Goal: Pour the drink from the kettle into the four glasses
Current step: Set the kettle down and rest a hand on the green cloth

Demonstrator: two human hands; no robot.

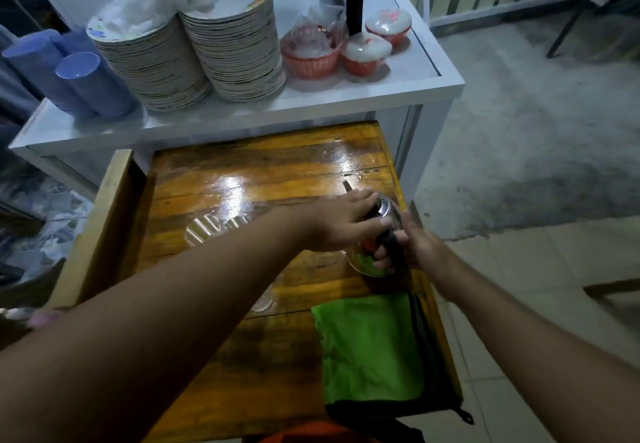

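A shiny metal kettle (367,262) stands near the right edge of the glossy wooden table (242,172). My left hand (346,220) lies across its top, fingers curled over the lid. My right hand (412,245) is closed around the kettle's dark handle. Its thin spout pokes out just beyond my left fingers. A clear ribbed glass (207,229) lies or stands left of the kettle, partly behind my left forearm. Another clear glass (265,298) shows only as a rim below that forearm. Any other glasses are hidden.
A green cloth bag (370,349) lies on the table's near right corner. Behind the table a white counter (311,96) carries two tall stacks of plates (194,61), blue cup stacks (86,82) and red baskets (311,51). Concrete floor lies to the right.
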